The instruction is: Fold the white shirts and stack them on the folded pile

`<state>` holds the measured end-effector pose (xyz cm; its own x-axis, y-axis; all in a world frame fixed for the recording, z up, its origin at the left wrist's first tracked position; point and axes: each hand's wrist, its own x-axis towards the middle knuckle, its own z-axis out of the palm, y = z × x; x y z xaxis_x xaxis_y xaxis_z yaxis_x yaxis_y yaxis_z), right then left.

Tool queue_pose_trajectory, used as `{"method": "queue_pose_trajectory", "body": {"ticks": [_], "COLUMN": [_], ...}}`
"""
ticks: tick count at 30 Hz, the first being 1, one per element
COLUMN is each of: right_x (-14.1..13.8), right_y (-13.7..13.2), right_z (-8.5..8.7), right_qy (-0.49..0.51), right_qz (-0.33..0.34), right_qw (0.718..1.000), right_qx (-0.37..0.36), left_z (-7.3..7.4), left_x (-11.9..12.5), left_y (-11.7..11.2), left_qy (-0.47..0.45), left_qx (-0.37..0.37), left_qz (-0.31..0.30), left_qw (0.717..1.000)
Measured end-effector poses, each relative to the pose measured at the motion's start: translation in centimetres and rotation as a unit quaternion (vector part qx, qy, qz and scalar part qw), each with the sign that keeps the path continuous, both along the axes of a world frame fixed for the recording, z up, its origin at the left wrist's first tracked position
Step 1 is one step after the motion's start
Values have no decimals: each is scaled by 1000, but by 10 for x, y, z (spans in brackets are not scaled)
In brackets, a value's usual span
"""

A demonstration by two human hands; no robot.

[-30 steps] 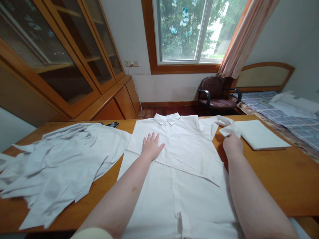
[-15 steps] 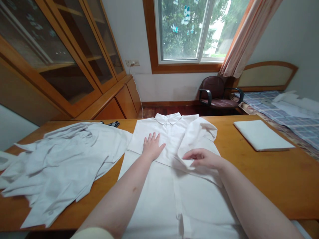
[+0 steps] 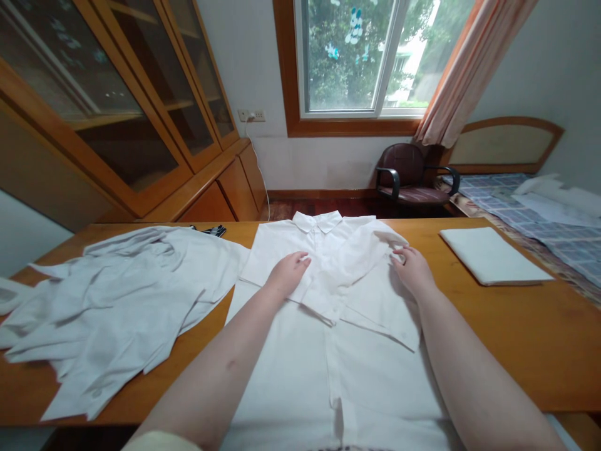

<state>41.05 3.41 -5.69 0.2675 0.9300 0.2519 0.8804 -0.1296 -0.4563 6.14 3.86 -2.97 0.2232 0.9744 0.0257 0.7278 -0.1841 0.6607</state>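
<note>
A white collared shirt (image 3: 375, 382) lies spread on the wooden table, collar at the far side. Both its short sleeves are folded in over the front, the right one with its cuff near the middle. My left hand (image 3: 288, 274) rests on the chest part, fingers curled together at the folded sleeve's cloth. At the shirt's right side, my right hand (image 3: 414, 270) pinches the sleeve's outer fold between thumb and fingers. The fingertips of both hands are partly hidden against the cloth.
A crumpled white shirt (image 3: 126, 294) lies left on the table (image 3: 498, 338), with a dark striped item (image 3: 215, 231) behind it. A folded white cloth (image 3: 493, 255) lies at right. Beyond stand a glass-door cabinet (image 3: 188, 181), an armchair (image 3: 408, 169) and a bed (image 3: 507, 194).
The right sleeve has been drawn inward and laid flatter across the front. My right hand has moved out to the shirt's right side; my left hand's spread fingers have curled.
</note>
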Motion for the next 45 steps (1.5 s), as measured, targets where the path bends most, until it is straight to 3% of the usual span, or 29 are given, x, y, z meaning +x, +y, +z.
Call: {"method": "queue_pose_trajectory", "body": {"ticks": [3,7,9,11,14,16,19,27,29,32,36,42,45], "right_x": [4,6,6,6,4,3,2,2,1,-1,-3,-2,1], "right_y": [3,4,5,4,3,3,2,0,1,1,0,-5,-4], "right_z": [-7,-7,-4,-2,0,0,1,-1,-2,-1,5,7,4], "right_qy": [-14,-18,4,28,33,28,34,112,119,82,20,69,75], "right_qz": [-12,-47,-72,-90,-103,-107,-108,-137,-136,-110,-93,-108,-111], "right_qw": [999,998,997,995,994,994,993,972,975,990,993,992,991], "right_qx": [-37,-45,-39,-31,-24,-17,9,153,128,31,-63,3,1], "left_z": [7,3,4,7,13,16,17,22,23,23,19,27,33], "left_x": [5,10,8,3,-5,-11,-20,-57,-62,-62,-53,-58,-69], "left_y": [-17,-32,-35,-36,-35,-34,-30,-22,-21,-21,-24,-24,-20], "left_qy": [-38,-23,-82,-195,-361,-427,-473,-472,-459,-419,-349,-293,-253], "left_qx": [-114,-114,-127,-176,-265,-294,-293,-304,-345,-418,-452,-448,-430], "left_qz": [-10,-29,-37,-50,-59,-46,-32,-51,-81,-122,-113,-76,-77], "left_qw": [993,993,988,963,892,854,830,826,815,796,813,841,863]}}
